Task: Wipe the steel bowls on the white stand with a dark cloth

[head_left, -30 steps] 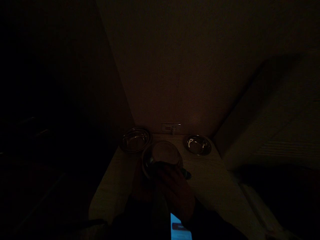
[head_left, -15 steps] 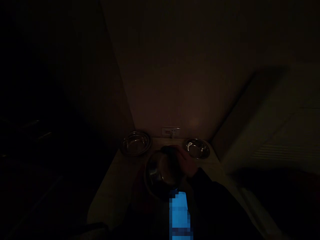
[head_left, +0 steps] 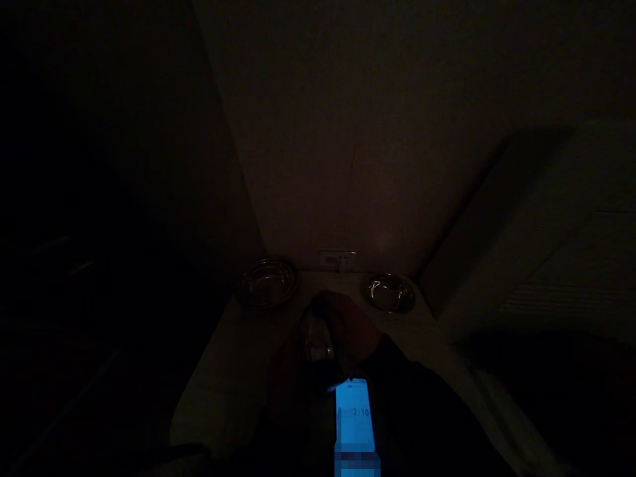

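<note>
In dim light, a shiny round metal bowl [head_left: 318,341] is held above the table, tilted so that only a narrow part of it shows. My left hand [head_left: 284,374] grips its left side, the fingers mostly lost in shadow. Over the upper right of the bowl, my right hand [head_left: 352,326] is closed on a dark bunched thing, apparently a cloth [head_left: 320,306], pressed to the metal. Just below the bowl, a lit phone [head_left: 354,414] shows a blue screen, partly pixelated.
Stacked metal dishes [head_left: 267,285] stand at the table's back left, and another metal dish [head_left: 390,293] at the back right. A wall socket [head_left: 338,258] with a plug is behind the pale table [head_left: 213,391]. A light panel [head_left: 536,252] rises on the right.
The bowl has turned from showing its broad round face to a narrower, steeper view. My right hand has shifted slightly left and curls more around it. More of the phone screen shows.
</note>
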Demonstrator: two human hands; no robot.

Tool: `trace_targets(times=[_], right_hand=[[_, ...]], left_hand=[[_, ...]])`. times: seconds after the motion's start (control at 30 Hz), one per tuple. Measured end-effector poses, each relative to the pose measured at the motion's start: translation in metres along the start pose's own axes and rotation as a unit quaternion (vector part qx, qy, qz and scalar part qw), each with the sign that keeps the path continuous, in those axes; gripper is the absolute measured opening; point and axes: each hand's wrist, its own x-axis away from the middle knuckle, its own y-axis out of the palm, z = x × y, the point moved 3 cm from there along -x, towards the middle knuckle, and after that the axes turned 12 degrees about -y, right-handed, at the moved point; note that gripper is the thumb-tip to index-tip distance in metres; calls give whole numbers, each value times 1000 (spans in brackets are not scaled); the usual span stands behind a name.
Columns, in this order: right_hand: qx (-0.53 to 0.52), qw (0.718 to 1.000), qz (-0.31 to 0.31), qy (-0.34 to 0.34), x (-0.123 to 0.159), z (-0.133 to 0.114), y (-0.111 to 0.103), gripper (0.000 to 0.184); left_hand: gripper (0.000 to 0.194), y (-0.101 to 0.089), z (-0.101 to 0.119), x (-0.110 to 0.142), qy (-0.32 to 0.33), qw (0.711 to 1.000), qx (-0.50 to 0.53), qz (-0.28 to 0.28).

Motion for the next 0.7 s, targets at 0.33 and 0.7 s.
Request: trace_targets(times=[0.33,0.7], right_hand=[[-126,984,90,87,76,-6,12,40],[-23,978,136,159,84,55,-33,34]], left_hand=[[36,31,7,-13,-160,980,104,-53],[34,91,-2,7,-43,982,-121,-140]])
